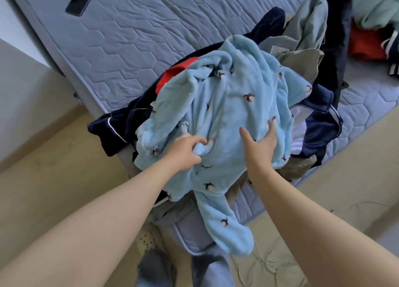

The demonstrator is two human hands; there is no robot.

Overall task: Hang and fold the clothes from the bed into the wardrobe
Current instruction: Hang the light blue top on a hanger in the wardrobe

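On the bed [129, 38], atop piled clothes [319, 126], your left hand [185, 152] grips the blue fleece garment [226, 105]; your right hand [262, 144] presses it, fingers spread. It lies lengthwise toward you, sleeve [228, 232] overhanging.

Both bare forearms reach forward and down, converging. The left hand [185, 152] curls its fingers, pinching a fold of the blue fleece garment [226, 105]. The right hand [261, 148] lies spread on it, thumb apart, fingers straight.
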